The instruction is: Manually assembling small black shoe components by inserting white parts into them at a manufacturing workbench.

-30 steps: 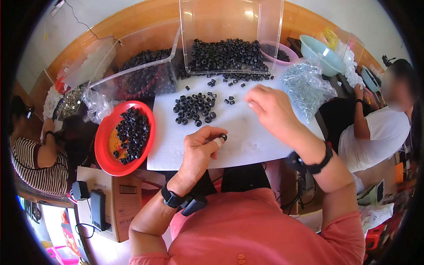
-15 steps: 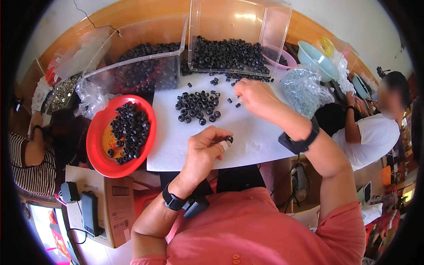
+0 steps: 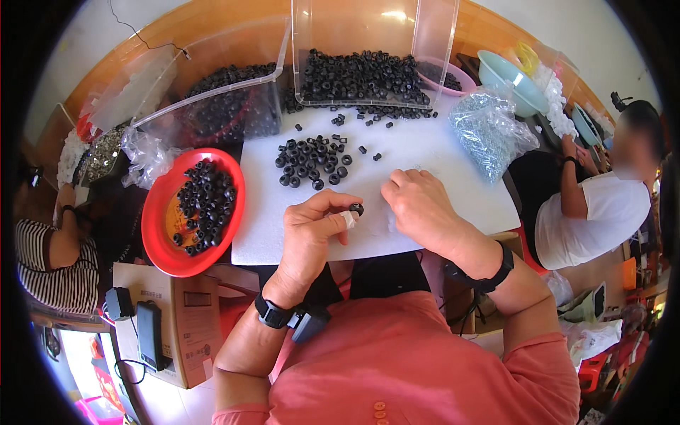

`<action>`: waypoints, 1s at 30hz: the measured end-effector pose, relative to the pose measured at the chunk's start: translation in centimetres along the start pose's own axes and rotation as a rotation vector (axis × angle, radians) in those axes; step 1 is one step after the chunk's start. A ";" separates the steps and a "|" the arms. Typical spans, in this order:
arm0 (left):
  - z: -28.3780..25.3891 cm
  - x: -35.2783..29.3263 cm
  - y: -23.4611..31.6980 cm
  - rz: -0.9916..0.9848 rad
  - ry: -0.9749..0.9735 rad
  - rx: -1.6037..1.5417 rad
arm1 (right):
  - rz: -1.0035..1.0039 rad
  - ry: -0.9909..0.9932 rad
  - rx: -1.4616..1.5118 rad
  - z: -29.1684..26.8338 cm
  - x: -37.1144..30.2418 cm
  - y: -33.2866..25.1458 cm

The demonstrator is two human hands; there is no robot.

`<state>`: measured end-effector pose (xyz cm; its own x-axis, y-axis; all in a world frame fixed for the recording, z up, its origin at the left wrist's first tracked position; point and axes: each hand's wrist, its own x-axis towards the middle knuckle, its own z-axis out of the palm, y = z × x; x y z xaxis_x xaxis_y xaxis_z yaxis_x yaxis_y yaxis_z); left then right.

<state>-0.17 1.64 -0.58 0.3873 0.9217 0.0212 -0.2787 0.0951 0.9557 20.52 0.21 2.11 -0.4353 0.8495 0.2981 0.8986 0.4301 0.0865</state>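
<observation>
Between the thumb and index finger of my left hand [image 3: 310,225] is a small round black piece [image 3: 357,209] with a hole, like a bead or knob. White tape wraps a finger of that hand. Close by on the right, my right hand [image 3: 419,207] is closed, fingertips pinched and turned down; what they hold, if anything, is hidden. Both hands are over the near part of a white foam sheet [image 3: 262,237]. Beyond them lies a loose pile of similar black pieces [image 3: 312,161], with a few small black cylinders [image 3: 377,156] to its right.
At left stands a red oval bowl [image 3: 150,248] with black pieces. Clear bins [image 3: 280,74] of black parts line the back. A clear bag of pale granules [image 3: 489,134], a pink bowl [image 3: 464,80] and a light-blue basin [image 3: 513,85] are at right. People sit on both sides.
My right hand has come back from the parts at the rear toward my left hand. My left hand still holds the black piece. The view has shifted slightly.
</observation>
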 end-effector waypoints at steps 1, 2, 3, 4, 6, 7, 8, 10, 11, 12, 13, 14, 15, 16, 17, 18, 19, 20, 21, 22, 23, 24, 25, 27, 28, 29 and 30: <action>0.0 0.0 0.1 0.005 0.005 0.008 | -0.002 -0.001 0.002 -0.1 -0.2 0.2; 0.1 -0.1 0.3 0.000 0.011 -0.022 | -0.002 -0.003 0.004 -0.1 -0.4 0.4; 0.1 -0.1 0.4 -0.005 0.017 -0.052 | -0.003 0.005 0.008 -0.1 -0.6 0.6; 0.0 -0.1 0.3 -0.001 0.019 -0.044 | 0.011 0.024 0.001 0.1 -0.8 0.9; -0.2 0.1 0.0 -0.009 0.009 -0.176 | 0.028 0.052 0.000 0.5 -1.1 1.1; -0.2 0.2 0.0 -0.007 0.009 -0.168 | 0.057 0.065 0.002 0.6 -1.3 1.1; -0.1 0.1 0.0 -0.013 0.009 -0.136 | 0.089 0.074 0.002 0.7 -1.4 1.2; 0.1 0.1 0.0 -0.020 0.007 -0.100 | 0.079 0.130 -0.006 1.1 -1.6 1.2; 0.4 0.0 0.1 -0.002 0.004 -0.063 | 0.064 0.179 -0.017 1.3 -1.7 1.2; 0.6 -0.1 0.1 0.016 0.002 -0.027 | 0.067 0.179 -0.014 1.5 -1.9 1.2; 0.8 -0.1 0.3 0.013 0.001 -0.025 | 0.076 0.209 0.005 1.7 -2.0 1.1; 1.0 0.0 0.5 0.017 -0.010 -0.005 | 0.087 0.238 0.022 1.8 -2.2 1.0; 1.2 0.1 0.6 0.021 -0.020 0.015 | 0.091 0.238 0.024 2.0 -2.4 1.1; 1.4 0.2 0.4 0.018 -0.022 0.017 | 0.101 0.267 0.039 2.1 -2.7 1.3; 1.3 0.3 0.1 0.015 -0.028 0.007 | 0.105 0.295 0.060 2.3 -2.6 1.3; 1.2 0.3 0.0 0.013 -0.034 -0.003 | 0.103 0.294 0.067 2.3 -2.6 1.2; 1.1 0.2 0.0 0.009 -0.027 -0.001 | 0.095 0.285 0.073 2.3 -2.4 1.2; 1.1 0.2 -0.2 -0.008 -0.024 0.034 | 0.092 0.275 0.076 2.2 -2.4 1.3; 1.1 0.1 -0.3 -0.026 -0.021 0.069 | 0.093 0.272 0.081 2.3 -2.4 1.3; 1.1 0.1 -0.3 -0.032 -0.018 0.069 | 0.074 0.318 0.073 2.4 -2.4 1.3; 1.2 0.1 -0.2 -0.032 -0.017 0.066 | 0.055 0.366 0.062 2.4 -2.3 1.4; 1.2 0.1 -0.1 -0.032 -0.017 0.062 | 0.056 0.362 0.065 2.4 -2.4 1.4; 1.3 0.1 0.0 -0.036 -0.014 0.061 | 0.060 0.361 0.071 2.5 -2.5 1.4; 1.5 0.1 0.0 -0.039 0.017 0.011 | 0.063 0.358 0.077 2.4 -2.5 1.4; 1.4 0.1 -0.1 -0.040 0.018 0.011 | 0.082 0.381 0.145 2.4 -2.5 1.3; 1.3 0.2 -0.2 -0.039 0.011 0.014 | 0.101 0.403 0.213 2.3 -2.4 1.2; 1.2 0.2 -0.3 -0.037 0.004 0.018 | 0.101 0.401 0.214 2.0 -2.3 0.9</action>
<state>1.03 1.32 -0.50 0.3935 0.9192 -0.0156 -0.2487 0.1228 0.9608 22.22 -0.78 -0.44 -0.2529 0.7235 0.6423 0.8857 0.4403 -0.1473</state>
